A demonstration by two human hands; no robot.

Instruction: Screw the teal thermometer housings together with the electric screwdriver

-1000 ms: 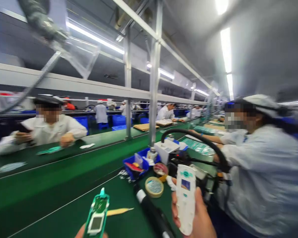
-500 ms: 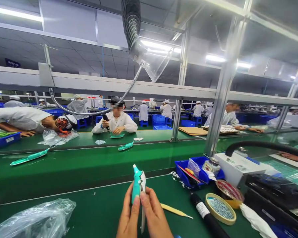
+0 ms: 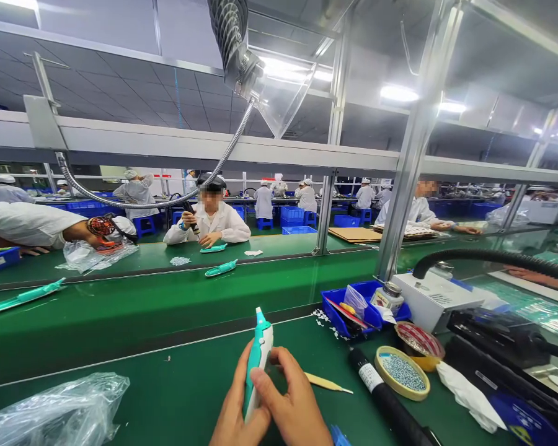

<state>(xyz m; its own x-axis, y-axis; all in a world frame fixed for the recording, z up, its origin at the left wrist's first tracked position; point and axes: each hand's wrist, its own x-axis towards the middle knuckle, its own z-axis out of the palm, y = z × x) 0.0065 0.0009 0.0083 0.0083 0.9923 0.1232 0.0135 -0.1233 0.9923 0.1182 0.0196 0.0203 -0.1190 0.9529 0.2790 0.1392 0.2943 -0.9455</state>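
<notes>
A slim teal-and-white device housing (image 3: 259, 362) with a narrow pale tip stands nearly upright in front of me, above the green bench. My left hand (image 3: 235, 396) wraps its lower part from the teal side. My right hand (image 3: 291, 396) presses its thumb against the white side, with the index finger bent behind the housing. The teal and white halves meet along the visible seam. The lower end is partly hidden by my fingers. Just right of my right hand, a cream-coloured pointed tool (image 3: 329, 383) lies on the bench.
A black electric screwdriver (image 3: 385, 396), a round dish of small screws (image 3: 403, 371) and a blue bin (image 3: 353, 310) sit at right. Clear plastic bags (image 3: 60, 409) lie at left. More housings (image 3: 221, 267) rest on the belt beyond, with a co-worker (image 3: 209, 217) seated opposite.
The gap between the teal and white halves has closed, and the housing has turned a little. My right thumb has shifted onto the white side. The camera view has swung slightly right.
</notes>
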